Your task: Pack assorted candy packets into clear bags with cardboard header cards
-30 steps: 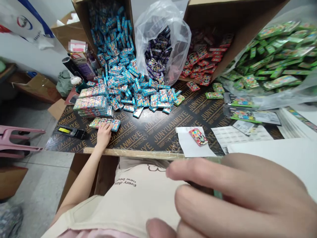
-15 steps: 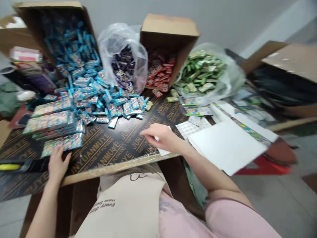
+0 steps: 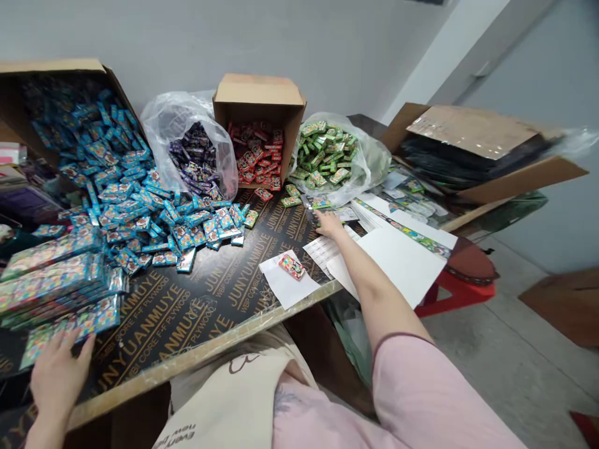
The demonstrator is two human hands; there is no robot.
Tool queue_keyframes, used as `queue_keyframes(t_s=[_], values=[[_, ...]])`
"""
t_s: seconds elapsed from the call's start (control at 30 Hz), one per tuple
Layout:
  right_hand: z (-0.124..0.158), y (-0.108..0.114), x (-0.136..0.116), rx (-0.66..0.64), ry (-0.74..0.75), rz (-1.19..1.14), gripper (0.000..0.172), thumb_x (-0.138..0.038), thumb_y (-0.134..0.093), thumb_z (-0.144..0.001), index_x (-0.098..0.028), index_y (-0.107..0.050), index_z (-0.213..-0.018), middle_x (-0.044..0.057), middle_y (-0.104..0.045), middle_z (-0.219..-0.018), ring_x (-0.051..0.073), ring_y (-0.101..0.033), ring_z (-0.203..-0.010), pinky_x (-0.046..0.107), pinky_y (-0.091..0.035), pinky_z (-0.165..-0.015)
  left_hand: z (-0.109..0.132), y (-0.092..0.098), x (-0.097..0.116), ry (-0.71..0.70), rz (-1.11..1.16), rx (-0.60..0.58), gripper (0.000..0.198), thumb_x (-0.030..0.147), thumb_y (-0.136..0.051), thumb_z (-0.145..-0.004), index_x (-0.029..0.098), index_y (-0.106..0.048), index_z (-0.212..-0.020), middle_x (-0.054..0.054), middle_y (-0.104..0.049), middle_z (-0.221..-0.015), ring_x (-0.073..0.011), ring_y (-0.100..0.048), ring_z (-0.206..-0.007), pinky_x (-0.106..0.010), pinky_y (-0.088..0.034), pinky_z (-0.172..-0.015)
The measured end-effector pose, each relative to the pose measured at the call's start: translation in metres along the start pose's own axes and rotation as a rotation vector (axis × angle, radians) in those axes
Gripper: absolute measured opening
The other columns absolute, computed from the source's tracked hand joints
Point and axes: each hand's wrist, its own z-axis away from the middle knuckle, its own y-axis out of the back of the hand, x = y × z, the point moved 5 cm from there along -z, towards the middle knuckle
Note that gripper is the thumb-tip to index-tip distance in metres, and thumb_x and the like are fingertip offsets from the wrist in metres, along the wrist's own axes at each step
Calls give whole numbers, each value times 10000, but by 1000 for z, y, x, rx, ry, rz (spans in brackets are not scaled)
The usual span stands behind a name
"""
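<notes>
While the left hand (image 3: 58, 380) lies open just beside a stack of foil packets (image 3: 51, 280), the right hand (image 3: 329, 223), also open, reaches past a printed sheet (image 3: 322, 252) on the plywood tabletop (image 3: 159, 324).

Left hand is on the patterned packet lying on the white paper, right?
No: the left hand is at the stacked foil packets at the near left in the head view. The packet on the white paper touches neither hand.

Plain grey wall (image 3: 262, 43) above a pale tiled floor (image 3: 486, 337)

A black printed plywood desk (image 3: 163, 318) with a wooden edge stands against the wall; a red stool (image 3: 461, 293) sits just off its right end, and a brown cardboard sheet (image 3: 566, 305) lies farther right.
</notes>
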Motion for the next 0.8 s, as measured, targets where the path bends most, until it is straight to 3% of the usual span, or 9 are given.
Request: queue_keyframes(t_s=[0.13,0.2,0.33,0.43,0.5,0.57,0.67,0.73,0.8], values=[[-6,-3,4,-48,74,33,447,-97,-550,-813,-79,-530,-1258,216,-669,-1091,265,-629,-999,323,-421,-845,2,3,28,-110,16,45,500,522,-425,-798,170,-647,-1075,-160,-623,-1204,-392,-551,-1167,-555,-420,-1012],[-2,-2,3,-19,80,43,327,-61,-473,-840,-25,-585,-1145,250,-669,-1061,260,-643,-968,311,-423,-820,0,2,41,-152,25,45,489,522,-429,-803,155,-671,-1017,-178,-630,-1191,-393,-566,-1139,-564,-429,-993],[12,14,-22,96,86,36,332,-104,-355,-911,-7,-595,-1118,263,-677,-1024,277,-651,-947,322,-425,-792,-10,5,84,-186,157,60,427,520,-491,-817,183,-678,-1002,-147,-649,-1184,-349,-603,-1096,-518,-454,-979],[41,53,-79,385,171,-140,390,-195,-323,-948,-69,-576,-1217,196,-702,-1017,246,-664,-901,308,-432,-779,-17,10,153,-227,352,31,480,518,-567,-810,168,-637,-1132,-152,-641,-1212,-315,-609,-1111,-481,-449,-1004],[80,87,-129,655,260,-436,379,-246,-369,-942,-99,-606,-1198,146,-724,-929,201,-670,-759,283,-448,-726,-19,12,211,-276,486,-28,600,496,-602,-815,189,-506,-1321,-139,-578,-1318,-286,-555,-1208,-460,-416,-1050],[127,113,-179,782,351,-785,337,-304,-415,-938,-147,-649,-1122,95,-729,-896,158,-651,-672,259,-464,-683,-19,15,266,-366,591,-29,856,512,-688,-748,197,-319,-1453,-160,-413,-1472,-300,-395,-1362,-472,-319,-1125],[183,125,-239,586,445,-1271,277,-366,-481,-919,-188,-667,-1019,26,-700,-755,145,-632,-611,257,-491,-622,-16,17,317,-441,736,-28,1140,534,-784,-614,220,-151,-1508,-179,-192,-1566,-351,-198,-1443,-514,-227,-1151],[204,119,-265,356,463,-1516,276,-409,-510,-906,-208,-657,-1024,20,-699,-769,166,-649,-645,281,-522,-619,-15,17,319,-332,859,-46,1133,486,-793,-607,243,-152,-1509,-165,-225,-1550,-351,-232,-1423,-508,-223,-1147],[210,112,-278,200,514,-1631,303,-460,-523,-895,-230,-650,-1047,40,-709,-892,200,-672,-768,328,-551,-701,-11,11,307,-171,1066,-208,1063,446,-793,-606,258,-235,-1491,-138,-302,-1517,-339,-310,-1376,-473,-271,-1124]])
